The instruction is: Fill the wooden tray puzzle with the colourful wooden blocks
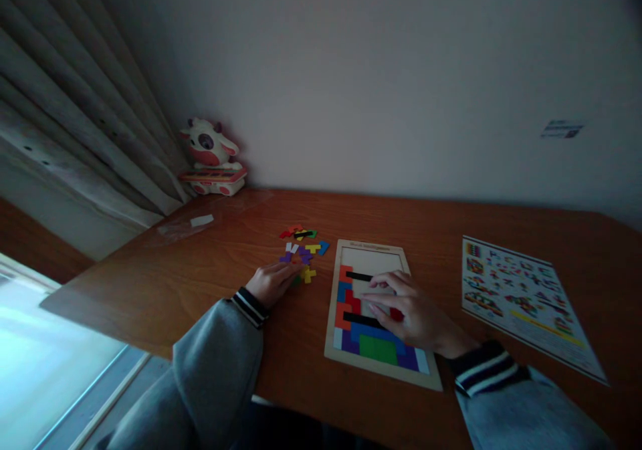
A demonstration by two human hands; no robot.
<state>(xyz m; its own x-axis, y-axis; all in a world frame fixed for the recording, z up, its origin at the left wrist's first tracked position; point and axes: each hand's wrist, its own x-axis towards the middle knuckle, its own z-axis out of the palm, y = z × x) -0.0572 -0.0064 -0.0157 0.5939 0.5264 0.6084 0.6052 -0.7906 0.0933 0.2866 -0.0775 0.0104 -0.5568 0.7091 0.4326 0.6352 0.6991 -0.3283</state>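
A wooden puzzle board lies on the table, its near part filled with coloured block pieces such as a green piece and a black bar. Over the board's right side is my right hand, fingers apart and reaching left across the tray; a red piece shows partly beneath it. Another black bar lies near its fingertips. My left hand rests on the table with fingers stretched toward the pile of loose pieces, beside a yellow piece and purple ones.
A printed pattern sheet lies to the right of the board. At the back left stands a cow-shaped toy keyboard, with clear plastic wrapping in front of it. Curtains hang on the left, and a wall bounds the table behind.
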